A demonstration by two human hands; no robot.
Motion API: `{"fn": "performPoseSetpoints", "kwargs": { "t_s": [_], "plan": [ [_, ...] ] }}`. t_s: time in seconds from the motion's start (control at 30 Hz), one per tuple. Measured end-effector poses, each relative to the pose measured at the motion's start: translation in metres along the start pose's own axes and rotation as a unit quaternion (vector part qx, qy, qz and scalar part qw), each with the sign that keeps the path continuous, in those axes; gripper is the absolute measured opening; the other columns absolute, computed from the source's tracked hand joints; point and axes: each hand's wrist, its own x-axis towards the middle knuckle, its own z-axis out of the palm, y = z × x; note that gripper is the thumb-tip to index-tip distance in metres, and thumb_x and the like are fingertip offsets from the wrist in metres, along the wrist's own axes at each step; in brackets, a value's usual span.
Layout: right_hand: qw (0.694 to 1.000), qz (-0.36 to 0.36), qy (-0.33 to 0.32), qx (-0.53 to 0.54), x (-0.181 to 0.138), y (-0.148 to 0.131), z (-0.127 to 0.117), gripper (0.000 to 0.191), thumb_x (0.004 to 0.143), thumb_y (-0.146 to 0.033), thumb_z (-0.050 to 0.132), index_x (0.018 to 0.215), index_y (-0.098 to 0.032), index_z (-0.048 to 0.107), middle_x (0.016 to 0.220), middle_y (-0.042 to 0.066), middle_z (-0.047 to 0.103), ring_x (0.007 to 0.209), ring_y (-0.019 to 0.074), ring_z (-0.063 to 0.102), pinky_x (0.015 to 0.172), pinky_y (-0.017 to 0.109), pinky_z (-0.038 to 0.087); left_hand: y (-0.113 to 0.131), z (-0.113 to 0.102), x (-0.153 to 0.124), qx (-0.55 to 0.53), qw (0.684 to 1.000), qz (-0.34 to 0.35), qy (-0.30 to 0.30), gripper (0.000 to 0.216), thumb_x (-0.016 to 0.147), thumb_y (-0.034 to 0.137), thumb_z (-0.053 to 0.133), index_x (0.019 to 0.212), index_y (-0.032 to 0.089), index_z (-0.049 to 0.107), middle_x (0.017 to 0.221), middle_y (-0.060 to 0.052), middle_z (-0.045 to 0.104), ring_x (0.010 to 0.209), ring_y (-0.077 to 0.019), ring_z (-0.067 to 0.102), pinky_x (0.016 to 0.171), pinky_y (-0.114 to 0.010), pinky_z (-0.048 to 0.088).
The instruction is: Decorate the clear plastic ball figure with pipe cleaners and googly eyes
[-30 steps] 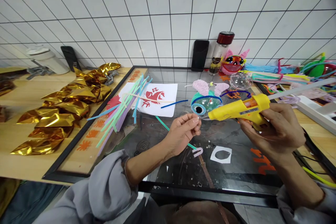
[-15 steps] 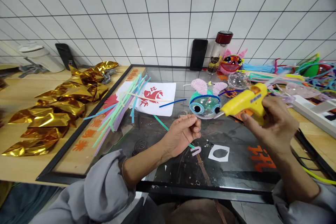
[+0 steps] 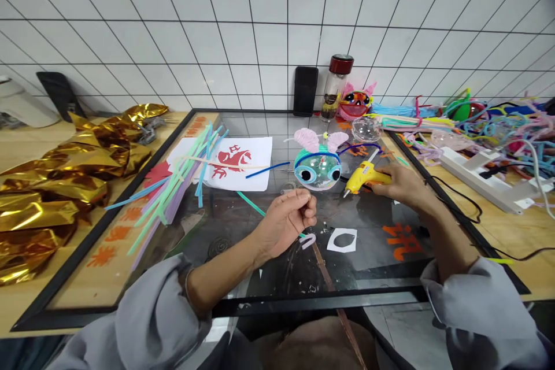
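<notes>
My right hand (image 3: 401, 186) is closed around the handle of a yellow hot glue gun (image 3: 361, 178), low at the glass tabletop with its nozzle tipped down to the left. My left hand (image 3: 289, 217) is raised in a pinch at the middle; whatever its fingertips hold is too small to make out. Just beyond it stands a clear ball animal (image 3: 318, 166) with pink ears, a blue band and big round eyes. Below my left hand lie a bent pale pipe cleaner piece (image 3: 307, 241) and a white paper scrap with a round hole (image 3: 352, 232). A green pipe cleaner (image 3: 251, 204) runs partly behind that hand.
Pipe cleaners (image 3: 173, 179) lie across a paper with a red print (image 3: 260, 153). Gold foil (image 3: 39, 202) covers the left side. A bottle (image 3: 333, 92) and a phone (image 3: 306, 91) stand by the wall. A power strip (image 3: 485, 182) and cables are at the right.
My right hand has lowered the glue gun from mid-air to the tabletop, right of the ball animal. My left hand keeps its pinch. The view has turned slightly to the right.
</notes>
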Motion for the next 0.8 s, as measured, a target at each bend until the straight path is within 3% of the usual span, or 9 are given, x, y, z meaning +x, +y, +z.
{"fn": "performPoseSetpoints", "kwargs": {
  "t_s": [0.1,0.2,0.3,0.37,0.43,0.5,0.6,0.8],
  "plan": [
    [0.999,-0.036,0.01,-0.03,0.0,0.006,0.008,0.03,0.07,-0.042,0.067,0.083,-0.016,0.075,0.075,0.006,0.066,0.068,0.0202,0.059,0.058,0.029,0.037,-0.001,-0.001,0.0,0.007,1.0,0.002,0.0,0.024,0.072,0.023,0.078,0.07,0.012,0.057,0.072,0.001,0.055,0.061,-0.0061,0.046,0.057,-0.02,0.041],
    [0.996,-0.05,0.043,-0.063,-0.002,0.012,0.009,0.042,0.067,-0.054,0.071,0.089,-0.018,0.076,0.08,0.008,0.068,0.074,0.0235,0.062,0.06,0.03,0.04,-0.002,-0.001,0.001,0.011,1.0,0.008,-0.002,0.023,0.073,0.023,0.078,0.07,0.013,0.057,0.073,0.001,0.055,0.061,-0.0061,0.047,0.057,-0.021,0.041],
    [0.986,-0.06,0.151,-0.035,-0.01,0.002,0.003,0.049,0.069,-0.061,0.07,0.093,-0.019,0.075,0.084,0.008,0.07,0.078,0.0262,0.064,0.062,0.034,0.044,-0.002,-0.001,0.001,0.009,1.0,0.015,-0.003,0.023,0.072,0.023,0.079,0.071,0.013,0.058,0.072,0.0,0.055,0.061,-0.0063,0.047,0.058,-0.021,0.041],
    [0.96,-0.103,0.253,0.052,-0.019,-0.02,-0.005,0.037,0.08,-0.051,0.067,0.097,-0.019,0.072,0.086,0.007,0.07,0.078,0.0231,0.065,0.068,0.035,0.047,-0.001,-0.001,0.001,0.004,1.0,0.017,-0.002,0.024,0.07,0.024,0.08,0.072,0.013,0.058,0.072,0.0,0.055,0.061,-0.0063,0.047,0.058,-0.02,0.041],
    [0.927,-0.186,0.306,0.11,-0.031,-0.054,-0.012,0.018,0.088,-0.034,0.063,0.098,-0.022,0.07,0.084,0.004,0.07,0.079,0.0203,0.065,0.073,0.035,0.048,0.0,-0.001,0.001,-0.001,1.0,0.014,-0.002,0.025,0.07,0.024,0.081,0.074,0.013,0.059,0.072,0.0,0.056,0.061,-0.0065,0.048,0.058,-0.02,0.041],
    [0.907,-0.284,0.29,0.114,-0.04,-0.09,-0.015,0.01,0.089,-0.022,0.061,0.095,-0.024,0.069,0.082,0.003,0.07,0.078,0.0188,0.064,0.073,0.033,0.046,0.001,-0.001,0.0,-0.004,1.0,0.014,-0.001,0.026,0.069,0.024,0.081,0.075,0.013,0.059,0.073,0.0,0.057,0.061,-0.0066,0.049,0.058,-0.02,0.042],
    [0.897,-0.356,0.252,0.07,-0.044,-0.131,-0.016,0.013,0.091,-0.016,0.057,0.093,-0.023,0.067,0.08,0.002,0.069,0.074,0.0178,0.06,0.07,0.034,0.039,0.002,-0.001,0.0,-0.001,1.0,0.022,-0.003,0.028,0.068,0.026,0.082,0.075,0.012,0.059,0.073,0.0,0.057,0.062,-0.0066,0.049,0.059,-0.02,0.042],
    [0.892,-0.386,0.227,0.061,-0.038,-0.147,-0.01,0.012,0.093,-0.016,0.055,0.089,-0.021,0.065,0.078,0.002,0.069,0.071,0.0169,0.057,0.069,0.035,0.034,0.005,0.0,-0.001,-0.005,0.999,0.037,0.001,0.032,0.064,0.028,0.085,0.078,0.012,0.061,0.07,0.002,0.057,0.062,-0.0067,0.049,0.059,-0.021,0.041]
  ]
}}
